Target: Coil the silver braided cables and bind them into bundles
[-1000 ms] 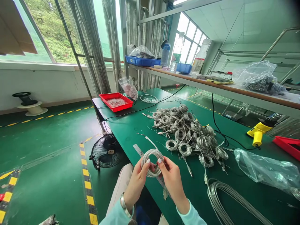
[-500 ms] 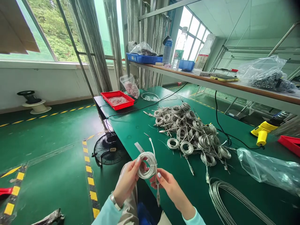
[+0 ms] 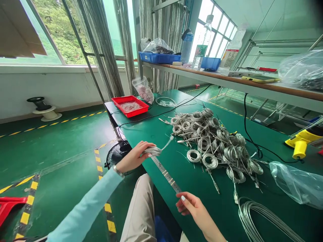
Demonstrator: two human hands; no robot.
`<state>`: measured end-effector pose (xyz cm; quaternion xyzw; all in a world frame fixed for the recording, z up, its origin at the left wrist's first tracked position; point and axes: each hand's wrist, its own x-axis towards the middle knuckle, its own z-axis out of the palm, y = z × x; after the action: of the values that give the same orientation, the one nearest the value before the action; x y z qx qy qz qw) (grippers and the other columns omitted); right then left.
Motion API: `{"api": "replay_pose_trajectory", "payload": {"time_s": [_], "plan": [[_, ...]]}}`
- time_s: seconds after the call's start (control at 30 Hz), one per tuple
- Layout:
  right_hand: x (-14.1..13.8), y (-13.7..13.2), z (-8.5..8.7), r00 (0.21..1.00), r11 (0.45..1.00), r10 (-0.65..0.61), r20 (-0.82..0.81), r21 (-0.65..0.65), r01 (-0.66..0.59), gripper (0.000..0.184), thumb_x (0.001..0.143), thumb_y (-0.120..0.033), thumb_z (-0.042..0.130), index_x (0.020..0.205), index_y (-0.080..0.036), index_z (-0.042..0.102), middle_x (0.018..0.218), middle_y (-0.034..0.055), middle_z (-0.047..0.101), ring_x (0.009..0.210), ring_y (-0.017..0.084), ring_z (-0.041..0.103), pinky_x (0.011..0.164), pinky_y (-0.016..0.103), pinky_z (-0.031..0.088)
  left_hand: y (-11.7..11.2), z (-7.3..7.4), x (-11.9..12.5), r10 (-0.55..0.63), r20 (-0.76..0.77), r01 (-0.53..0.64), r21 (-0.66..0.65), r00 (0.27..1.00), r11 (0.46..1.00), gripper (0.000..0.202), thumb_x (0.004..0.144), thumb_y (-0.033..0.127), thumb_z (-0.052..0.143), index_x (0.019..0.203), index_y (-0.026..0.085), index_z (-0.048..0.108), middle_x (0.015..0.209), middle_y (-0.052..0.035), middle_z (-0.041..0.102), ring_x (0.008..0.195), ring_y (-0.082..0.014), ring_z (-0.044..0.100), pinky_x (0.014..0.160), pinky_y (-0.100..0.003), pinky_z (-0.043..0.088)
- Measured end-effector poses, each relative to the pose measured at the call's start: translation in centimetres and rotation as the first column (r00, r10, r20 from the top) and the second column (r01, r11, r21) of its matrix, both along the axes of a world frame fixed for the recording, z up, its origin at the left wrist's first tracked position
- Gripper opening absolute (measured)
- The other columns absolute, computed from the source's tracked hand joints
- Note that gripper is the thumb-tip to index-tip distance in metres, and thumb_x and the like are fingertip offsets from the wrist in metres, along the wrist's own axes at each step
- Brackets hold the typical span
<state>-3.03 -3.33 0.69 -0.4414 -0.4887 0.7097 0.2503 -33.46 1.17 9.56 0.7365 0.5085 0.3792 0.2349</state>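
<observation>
My left hand (image 3: 137, 156) is closed on a coil of silvery cable (image 3: 153, 151), held above the far end of a metal ruler. One end of the cable with a pale plug (image 3: 171, 138) sticks out to the upper right. The ruler (image 3: 164, 173) lies along the near edge of the green table, with pale bands across it. My right hand (image 3: 193, 208) is at the ruler's near end, fingers curled and thumb against them; what they pinch, if anything, is hidden.
A heap of coiled cables (image 3: 209, 141) covers the table's middle. A red tray (image 3: 131, 112) stands at the far left, a plastic bag (image 3: 295, 185) and a loose cable bundle (image 3: 262, 215) at the right. Above runs a shelf (image 3: 214, 76); a black fan (image 3: 117, 156) stands below.
My left hand has moved up and left with the coil, now tilted edge-on. My right hand has left the coil and moved right and down to the ruler's near end.
</observation>
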Motion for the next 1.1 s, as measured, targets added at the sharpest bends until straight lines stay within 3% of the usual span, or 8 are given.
{"api": "replay_pose_trajectory", "payload": {"time_s": [0.07,0.17,0.27,0.4,0.53,0.73,0.83,1.1], "plan": [[-0.6,0.4,-0.7,0.999,0.999,-0.048,-0.002,-0.02,0.048,0.055,0.073,-0.065,0.063,0.096,-0.015,0.066,0.078,0.006,0.067,0.068,0.015,0.06,0.062,0.026,0.044,3.6,1.3,-1.8,-0.234,-0.065,0.229,-0.077,0.97,0.97,0.036,0.088,0.039,0.053,0.117,0.02,0.062,0.105,-0.0096,0.06,0.098,-0.0203,0.052,0.094,-0.035,0.039],[-2.0,1.1,-1.3,0.998,0.998,-0.059,-0.006,-0.036,0.059,0.055,0.072,-0.066,0.064,0.094,-0.015,0.066,0.077,0.0061,0.067,0.067,0.014,0.06,0.061,0.025,0.044,9.3,1.0,-2.8,-0.443,0.038,0.428,-0.348,0.896,0.834,0.041,0.076,0.047,0.066,0.105,0.019,0.071,0.105,-0.0099,0.059,0.093,-0.0206,0.054,0.089,-0.031,0.043],[-3.2,1.7,-1.1,1.0,0.999,-0.02,0.019,-0.033,0.021,0.058,0.07,-0.069,0.063,0.094,-0.016,0.066,0.078,0.0066,0.067,0.068,0.015,0.06,0.063,0.027,0.045,14.2,-2.1,-2.8,-0.518,0.092,0.491,-0.491,0.851,0.72,0.041,0.069,0.05,0.071,0.094,0.018,0.075,0.085,-0.0068,0.066,0.075,-0.0197,0.06,0.071,-0.029,0.049],[-3.6,2.9,-0.7,0.987,1.0,-0.012,0.159,0.029,0.008,0.062,0.071,-0.072,0.057,0.098,-0.016,0.065,0.084,0.0087,0.067,0.079,0.021,0.062,0.074,0.032,0.05,18.2,-7.2,-2.9,-0.488,0.142,0.474,-0.569,0.861,0.672,0.039,0.066,0.048,0.075,0.09,0.016,0.075,0.086,-0.0062,0.071,0.075,-0.0189,0.063,0.072,-0.029,0.049],[-3.6,4.4,-0.9,0.929,0.966,-0.03,0.37,0.249,-0.068,0.047,0.086,-0.058,0.042,0.101,-0.019,0.065,0.1,0.0105,0.065,0.092,0.024,0.062,0.083,0.037,0.05,19.5,-10.4,-3.6,-0.439,0.199,0.47,-0.552,0.876,0.689,0.039,0.072,0.045,0.073,0.096,0.013,0.071,0.093,-0.0077,0.071,0.083,-0.0176,0.064,0.08,-0.033,0.048],[-5.4,6.8,-3.9,0.811,0.71,-0.182,0.556,0.645,-0.282,0.036,0.091,-0.025,0.036,0.116,-0.021,0.062,0.122,0.0097,0.055,0.117,0.026,0.048,0.098,0.043,0.044,19.2,-13.2,-4.0,-0.366,0.33,0.489,-0.496,0.87,0.717,0.045,0.069,0.047,0.075,0.097,0.012,0.068,0.099,-0.0084,0.071,0.09,-0.018,0.064,0.086,-0.033,0.048],[-6.1,7.8,-4.9,0.787,0.639,-0.209,0.581,0.69,-0.34,0.039,0.092,-0.019,0.034,0.122,-0.019,0.059,0.122,0.0097,0.056,0.116,0.025,0.048,0.1,0.045,0.043,19.1,-13.9,-3.8,-0.352,0.353,0.491,-0.477,0.867,0.729,0.043,0.069,0.046,0.075,0.094,0.012,0.068,0.096,-0.0084,0.071,0.089,-0.0182,0.065,0.086,-0.034,0.048],[-5.9,9.9,-3.4,0.741,0.623,-0.189,0.645,0.661,-0.417,0.04,0.092,-0.011,0.03,0.122,-0.015,0.057,0.12,0.0111,0.057,0.103,0.024,0.053,0.091,0.043,0.048,19.0,-14.1,-3.5,-0.363,0.343,0.491,-0.45,0.866,0.746,0.042,0.068,0.045,0.076,0.093,0.012,0.07,0.093,-0.0086,0.072,0.087,-0.0178,0.065,0.085,-0.033,0.048]]}}
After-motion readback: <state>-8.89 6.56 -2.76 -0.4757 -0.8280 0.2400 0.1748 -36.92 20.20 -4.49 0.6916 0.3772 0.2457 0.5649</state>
